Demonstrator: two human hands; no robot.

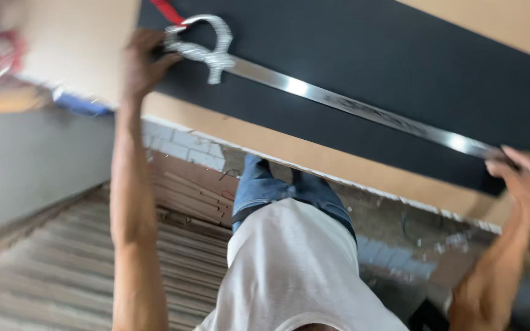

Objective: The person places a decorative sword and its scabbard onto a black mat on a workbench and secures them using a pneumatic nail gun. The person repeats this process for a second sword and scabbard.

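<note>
Black felt-like board [363, 79] lies across the upper part of the view, and on it rests a long sword [338, 101] with a bright polished steel blade. The sword lies diagonally: its silver hilt [207, 46], with a curved guard that looks set with small sparkling stones, is at the upper left, and the blade runs down toward the right edge. A red strap or tassel [168, 11] comes out beside the hilt, at the top.

The left hand [145, 58] is at the hilt. Its fingers [170, 61] are bent around the grip just beside the guard, so the hand is grasping the handle of the sword. The right hand [522, 175] is at the far end of the blade, near the tip. Its fingers [507, 160] lie on the steel and seem to pinch it lightly, but the picture is blurred there and I cannot tell how firm this hold is.

Under the black board is a pale brown surface [265, 138], like cardboard or wood. Lower in the view are the white shirt [295, 270] and blue jeans [265, 184] of the person, and a corrugated floor [62, 270] at the left.
</note>
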